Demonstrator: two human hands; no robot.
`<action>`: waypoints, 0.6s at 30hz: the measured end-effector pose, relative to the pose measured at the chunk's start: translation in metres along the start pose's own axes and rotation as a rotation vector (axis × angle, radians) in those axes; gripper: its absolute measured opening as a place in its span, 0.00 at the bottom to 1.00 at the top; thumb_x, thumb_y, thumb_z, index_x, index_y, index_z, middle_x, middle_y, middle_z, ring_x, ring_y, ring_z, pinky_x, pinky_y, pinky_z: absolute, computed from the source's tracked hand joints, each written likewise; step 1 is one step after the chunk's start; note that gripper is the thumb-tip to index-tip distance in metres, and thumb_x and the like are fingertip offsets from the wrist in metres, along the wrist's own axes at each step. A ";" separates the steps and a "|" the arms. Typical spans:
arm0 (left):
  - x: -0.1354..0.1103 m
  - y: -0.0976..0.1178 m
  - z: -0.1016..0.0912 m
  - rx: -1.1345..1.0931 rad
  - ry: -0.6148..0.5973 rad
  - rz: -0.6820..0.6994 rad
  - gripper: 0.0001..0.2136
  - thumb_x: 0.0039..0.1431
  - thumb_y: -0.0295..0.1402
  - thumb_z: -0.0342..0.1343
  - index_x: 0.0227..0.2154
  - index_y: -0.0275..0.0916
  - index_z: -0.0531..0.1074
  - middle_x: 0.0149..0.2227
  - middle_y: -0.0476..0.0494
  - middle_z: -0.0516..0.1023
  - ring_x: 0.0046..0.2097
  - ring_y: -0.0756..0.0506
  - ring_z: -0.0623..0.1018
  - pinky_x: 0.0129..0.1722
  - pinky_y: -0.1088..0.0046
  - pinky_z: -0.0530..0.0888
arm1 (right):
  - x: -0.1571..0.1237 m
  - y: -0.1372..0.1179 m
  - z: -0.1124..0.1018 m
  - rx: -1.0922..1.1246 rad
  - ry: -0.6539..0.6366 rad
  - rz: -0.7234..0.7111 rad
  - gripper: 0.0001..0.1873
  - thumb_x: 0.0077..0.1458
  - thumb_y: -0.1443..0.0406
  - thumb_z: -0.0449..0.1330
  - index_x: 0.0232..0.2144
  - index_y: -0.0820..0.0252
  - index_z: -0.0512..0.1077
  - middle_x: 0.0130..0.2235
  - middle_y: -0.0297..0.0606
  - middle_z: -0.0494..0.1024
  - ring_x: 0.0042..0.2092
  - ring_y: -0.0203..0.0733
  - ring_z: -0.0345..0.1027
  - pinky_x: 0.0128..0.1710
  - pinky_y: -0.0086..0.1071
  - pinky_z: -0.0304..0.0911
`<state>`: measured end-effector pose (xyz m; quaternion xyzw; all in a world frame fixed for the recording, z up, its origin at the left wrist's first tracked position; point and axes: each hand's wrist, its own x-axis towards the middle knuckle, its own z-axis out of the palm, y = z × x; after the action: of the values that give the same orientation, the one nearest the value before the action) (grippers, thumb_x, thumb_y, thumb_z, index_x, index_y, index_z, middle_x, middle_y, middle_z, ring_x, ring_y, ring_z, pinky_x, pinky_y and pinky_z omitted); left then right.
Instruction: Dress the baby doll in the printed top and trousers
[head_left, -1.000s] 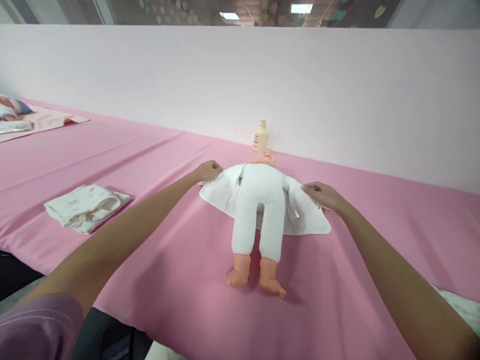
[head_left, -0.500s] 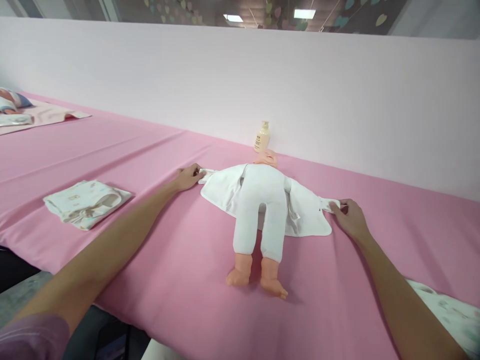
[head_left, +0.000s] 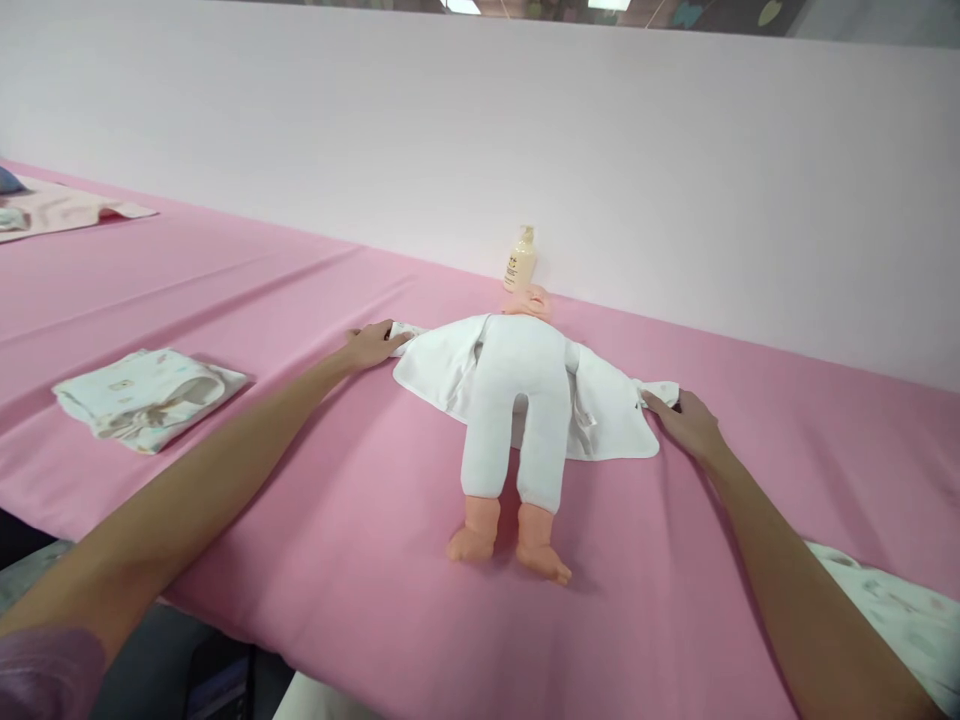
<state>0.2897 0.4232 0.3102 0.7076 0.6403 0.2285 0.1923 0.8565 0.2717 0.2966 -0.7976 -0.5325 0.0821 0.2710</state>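
Observation:
A baby doll (head_left: pixel 517 420) in white trousers lies on its back on the pink table cover (head_left: pixel 360 560), feet toward me. Under it an opened white garment (head_left: pixel 607 415) is spread out to both sides. My left hand (head_left: pixel 371 345) rests at the garment's left sleeve end, fingers closed on the cloth. On the other side my right hand (head_left: pixel 686 420) holds the right sleeve end, fingers curled onto it. Both arms reach out over the table.
A cream pump bottle (head_left: pixel 519 262) stands behind the doll's head against the pale wall. A folded patterned cloth (head_left: pixel 142 395) lies at the left. More patterned cloth (head_left: pixel 896 615) shows at the lower right edge, and a pink mat (head_left: pixel 60 205) at the far left.
Both hands slid outward from the doll's sides to the sleeve ends, drawing the sleeves out flat. The view shifted slightly.

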 end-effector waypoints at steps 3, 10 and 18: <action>0.000 -0.001 0.004 -0.047 0.061 -0.039 0.18 0.68 0.56 0.48 0.38 0.46 0.68 0.46 0.37 0.84 0.60 0.28 0.76 0.64 0.49 0.65 | -0.001 0.000 0.000 0.196 0.045 0.024 0.22 0.61 0.45 0.62 0.45 0.54 0.76 0.47 0.45 0.84 0.47 0.57 0.78 0.49 0.48 0.71; 0.001 -0.005 0.010 -0.192 0.161 -0.115 0.18 0.66 0.54 0.54 0.45 0.46 0.66 0.52 0.36 0.84 0.56 0.32 0.80 0.58 0.54 0.70 | -0.002 0.002 0.000 0.398 0.124 0.195 0.27 0.59 0.50 0.65 0.53 0.53 0.62 0.53 0.50 0.80 0.47 0.56 0.78 0.45 0.45 0.75; 0.000 -0.018 0.012 0.113 0.295 0.091 0.16 0.71 0.48 0.50 0.49 0.42 0.68 0.36 0.39 0.83 0.51 0.29 0.81 0.66 0.41 0.57 | -0.014 0.005 -0.004 -0.038 0.285 0.054 0.26 0.53 0.60 0.61 0.54 0.55 0.66 0.50 0.52 0.78 0.57 0.69 0.70 0.59 0.61 0.65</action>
<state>0.2818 0.4253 0.2906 0.7043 0.6408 0.3021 0.0457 0.8562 0.2569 0.2950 -0.8203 -0.4684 -0.0351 0.3264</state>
